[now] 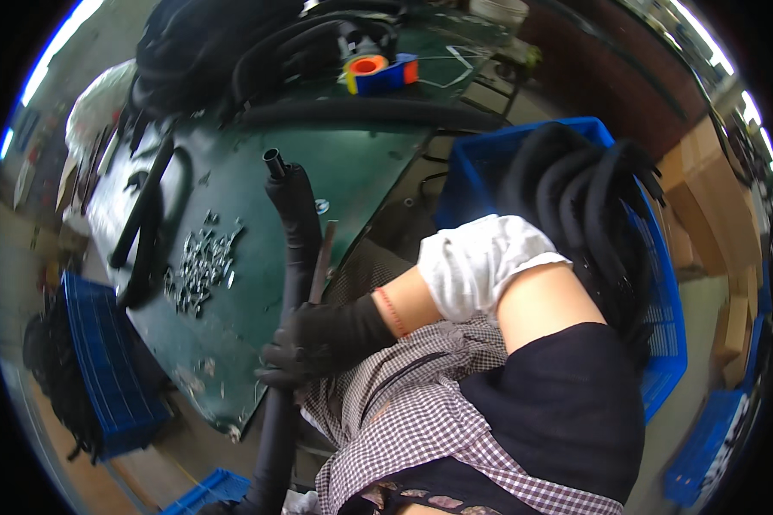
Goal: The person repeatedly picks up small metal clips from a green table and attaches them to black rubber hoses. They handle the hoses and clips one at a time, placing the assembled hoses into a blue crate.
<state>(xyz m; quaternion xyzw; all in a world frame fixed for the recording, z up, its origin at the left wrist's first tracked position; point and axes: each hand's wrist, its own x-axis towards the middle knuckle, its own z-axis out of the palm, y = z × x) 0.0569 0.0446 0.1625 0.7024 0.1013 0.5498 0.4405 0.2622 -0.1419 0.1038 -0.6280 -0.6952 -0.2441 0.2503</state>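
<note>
1. Right hand [305, 348]: black glove, closed around the tube, near the tabletop's near edge. A red band sits at the wrist, a white sleeve cover higher up the forearm.
2. Left hand: not seen; its state cannot be told.
3. Tube [290, 257]: long, black, foam-covered. It runs from the lower edge of the view up past the gripping hand and out over the tabletop. A bare black pipe end pokes out of its far tip.
4. Rod [322, 262]: thin, brown, lying just beside the tube on its right, above the hand.
5. Tabletop [352, 163]: dark green, scuffed.
6. Clips [199, 266]: a loose heap of small metal pieces, left of the tube, on the tabletop.
7. Hoses [146, 223]: black lengths lying at the left side of the tabletop; more are piled at the far end.
8. Tape rolls [378, 73]: orange, yellow and blue, far side of the tabletop.
9. Crate [661, 326]: blue plastic, right of the tabletop, holding bent black foam tubes.
10. Second crate [103, 369]: blue, on the floor at the left.
11. Cartons [713, 197]: brown, far right.
</note>
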